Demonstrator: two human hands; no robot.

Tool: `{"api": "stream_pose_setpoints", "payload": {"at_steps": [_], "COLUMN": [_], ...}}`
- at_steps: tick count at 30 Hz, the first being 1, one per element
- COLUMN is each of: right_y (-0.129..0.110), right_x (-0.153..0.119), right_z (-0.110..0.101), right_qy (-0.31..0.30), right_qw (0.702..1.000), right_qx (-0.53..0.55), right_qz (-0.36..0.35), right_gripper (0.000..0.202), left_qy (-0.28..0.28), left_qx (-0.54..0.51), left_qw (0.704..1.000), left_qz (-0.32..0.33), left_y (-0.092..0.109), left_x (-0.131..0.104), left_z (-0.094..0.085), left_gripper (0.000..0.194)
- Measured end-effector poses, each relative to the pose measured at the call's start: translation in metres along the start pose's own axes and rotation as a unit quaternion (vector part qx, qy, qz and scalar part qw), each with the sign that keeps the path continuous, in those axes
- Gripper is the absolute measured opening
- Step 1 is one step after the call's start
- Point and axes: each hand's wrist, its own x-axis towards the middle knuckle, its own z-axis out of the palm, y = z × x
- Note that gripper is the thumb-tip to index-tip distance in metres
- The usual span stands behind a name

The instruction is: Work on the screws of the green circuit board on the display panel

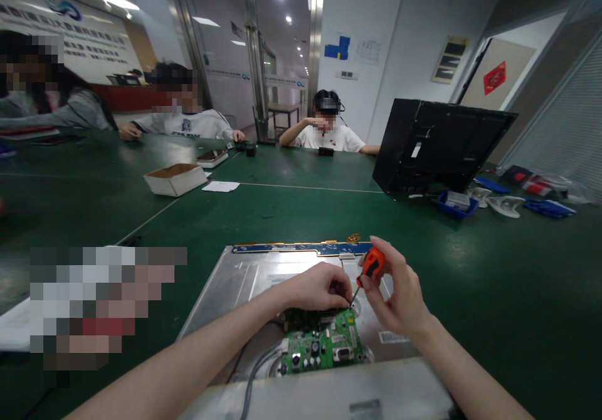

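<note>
At the green circuit board's [322,348] far-right corner, the right hand [405,294] is gripping an orange-handled screwdriver [373,262] whose tip, if slipping, could jab the left hand [316,289], its hold unclear.

Board [322,345] on panel [214,304], box [172,185] behind left

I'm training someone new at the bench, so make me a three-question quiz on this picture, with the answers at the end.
1. Which hand holds the orange screwdriver?
2. True or false: the screwdriver's tip points down toward the far edge of the green circuit board.
3. What colour is the long strip board along the far edge of the metal panel: A red, B blue or C white?

Key: 1. The right hand. 2. True. 3. B.
</note>
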Motion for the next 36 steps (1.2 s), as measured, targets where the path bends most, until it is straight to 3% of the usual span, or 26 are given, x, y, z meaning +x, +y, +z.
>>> {"api": "stream_pose_setpoints", "payload": {"at_steps": [13,26,36], "right_y": [0.0026,0.0006,0.0063], "right_x": [-0.0007,0.0016,-0.0035], "right_z": [0.0056,0.0012,0.0059], "right_qy": [0.043,0.012,0.044], "right_qw": [0.998,1.000,0.997], "right_qx": [-0.050,-0.012,-0.059], "right_qz": [-0.010,0.002,0.012], "right_gripper": [0.061,0.061,0.054], "left_qy": [-0.004,-0.002,-0.003], "left_qx": [-0.006,-0.008,-0.011], "left_qw": [1.000,1.000,1.000], "left_qz": [-0.003,-0.004,-0.009], "left_y": [-0.0017,0.0012,0.0021], "left_x": [0.0009,0.0010,0.0010], "left_z": [0.0005,0.0001,0.0001], "left_gripper": [0.009,0.008,0.012]}}
